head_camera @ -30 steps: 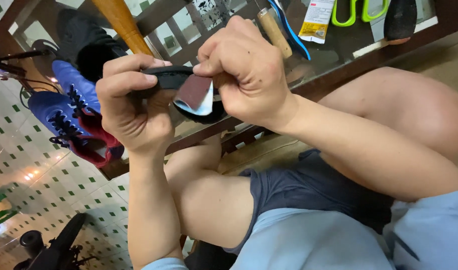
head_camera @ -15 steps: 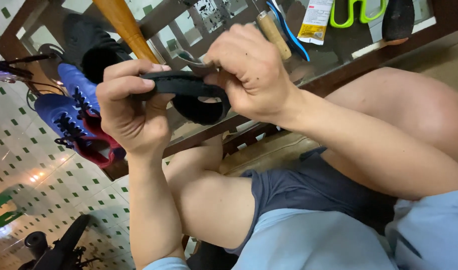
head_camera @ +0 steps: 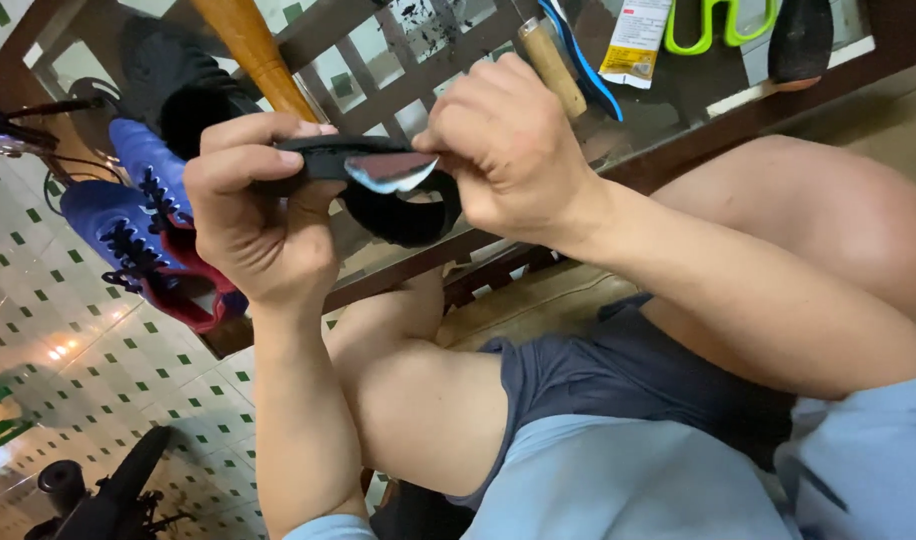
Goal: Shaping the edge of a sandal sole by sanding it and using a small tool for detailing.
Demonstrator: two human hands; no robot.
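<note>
Left hand [head_camera: 263,215] and right hand [head_camera: 503,155] raised together, fingers curled closed.

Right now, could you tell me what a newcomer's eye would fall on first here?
At the centre, the left hand and right hand hold up a black shoe, the right fingers pinching a reddish flap at its edge. Left of them, blue laced shoes lie under the glass-topped wooden table, which carries green-handled scissors.
</note>
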